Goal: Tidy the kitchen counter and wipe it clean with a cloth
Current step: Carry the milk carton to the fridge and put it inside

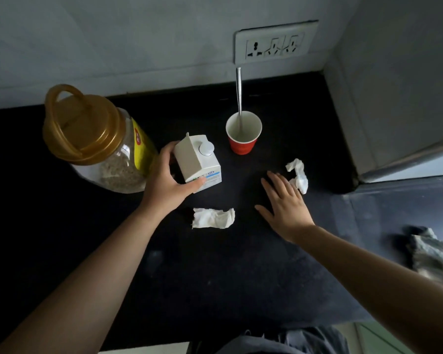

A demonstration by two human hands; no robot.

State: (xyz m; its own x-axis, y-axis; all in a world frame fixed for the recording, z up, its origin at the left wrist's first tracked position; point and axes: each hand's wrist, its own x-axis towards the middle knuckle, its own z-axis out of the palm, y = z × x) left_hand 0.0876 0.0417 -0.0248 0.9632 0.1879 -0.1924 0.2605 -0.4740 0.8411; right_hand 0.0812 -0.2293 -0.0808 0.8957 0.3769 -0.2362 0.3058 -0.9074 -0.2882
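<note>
My left hand (166,182) grips a small white carton (198,162) with a round cap, upright on the black counter (215,272). My right hand (284,205) hovers flat with fingers spread, its fingertips right beside a crumpled white tissue (298,175). A second crumpled tissue (212,218) lies between my two hands. Behind the carton stands a red paper cup (243,135) with a metal spoon (239,93) leaning in it. A grey cloth (430,254) lies bunched at the right edge.
A large clear jar (108,149) with a golden lid and yellow label sits at the left, next to the carton. A wall socket (275,44) is on the back wall. A grey wall corner (384,98) bounds the counter on the right.
</note>
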